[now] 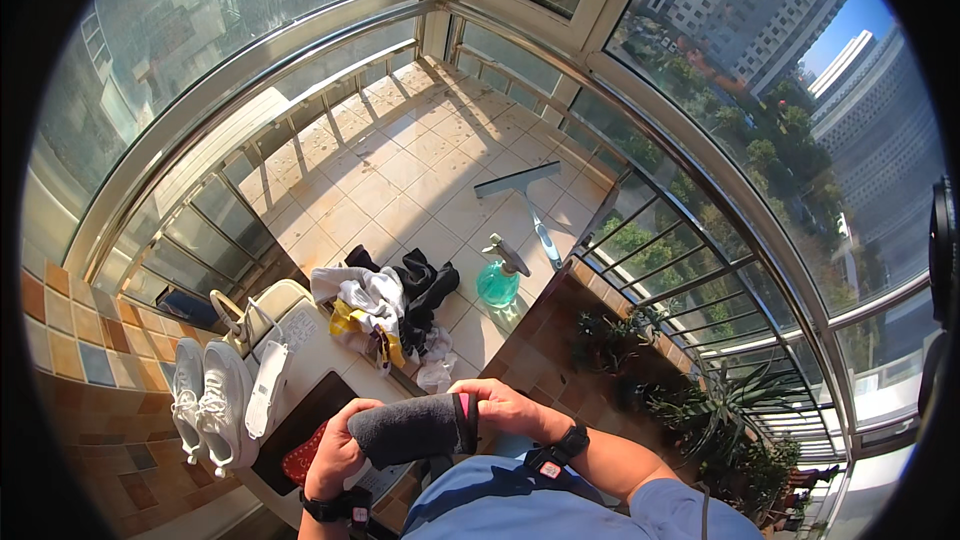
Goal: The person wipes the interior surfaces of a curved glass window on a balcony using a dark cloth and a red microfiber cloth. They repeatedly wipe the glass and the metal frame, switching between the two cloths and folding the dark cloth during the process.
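A dark grey cloth [405, 431], folded into a long pad with a pink patch at its right end, is held level in front of my body. My left hand [341, 446] grips its left end. At the other end, my right hand [499, 409] pinches the dark edge beside the pink. Just beyond the cloth lies a heap of crumpled white, yellow and black fabric [382, 304] on the tiled ledge. Behind my right hand stands a spray bottle [498, 285] with green liquid. A window squeegee [525, 184] lies farther back on the tiles.
White sneakers [217, 401] and a white power strip [266, 390] are at the left on a pale appliance [330, 345] with a dark panel. A red item [300, 454] rests near my left wrist. Potted plants [712, 405] stand right, below a metal railing [675, 240] and windows.
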Tool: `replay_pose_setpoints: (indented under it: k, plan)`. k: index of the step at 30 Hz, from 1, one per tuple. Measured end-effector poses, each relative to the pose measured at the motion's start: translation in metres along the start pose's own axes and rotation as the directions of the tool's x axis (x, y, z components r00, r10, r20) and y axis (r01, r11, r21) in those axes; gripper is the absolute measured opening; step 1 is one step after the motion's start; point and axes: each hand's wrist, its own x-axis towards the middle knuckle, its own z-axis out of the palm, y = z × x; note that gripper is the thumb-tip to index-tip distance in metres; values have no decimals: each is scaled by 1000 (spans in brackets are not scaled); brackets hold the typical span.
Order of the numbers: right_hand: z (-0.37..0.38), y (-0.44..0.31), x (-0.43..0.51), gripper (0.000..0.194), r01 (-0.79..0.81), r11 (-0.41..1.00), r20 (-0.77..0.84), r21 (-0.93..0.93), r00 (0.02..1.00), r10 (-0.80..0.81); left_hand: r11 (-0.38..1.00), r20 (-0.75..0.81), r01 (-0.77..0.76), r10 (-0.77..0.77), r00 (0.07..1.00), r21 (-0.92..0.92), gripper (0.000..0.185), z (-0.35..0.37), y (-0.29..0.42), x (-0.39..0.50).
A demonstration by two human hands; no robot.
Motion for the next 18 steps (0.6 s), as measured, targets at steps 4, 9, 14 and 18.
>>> replay_pose_setpoints:
  k: [4,9,14,18]
  plan:
    - [-49,-22,-50,60,-14,991,-69,135,997,23,1000,74,26,-27,997,14,29,59,-13,33]
    - [-137,-77,-108,67,20,1000,-101,-22,995,-22,992,159,-121,116,980,20,27,152,-45,108]
    - [-229,-133,-156,47,1,1000,-144,-5,990,-2,989,44,-101,106,993,-109,26,248,-72,178]
    - [-270,-167,-177,39,11,999,-162,-38,987,-17,957,-2,-129,133,991,-259,27,288,-87,214]
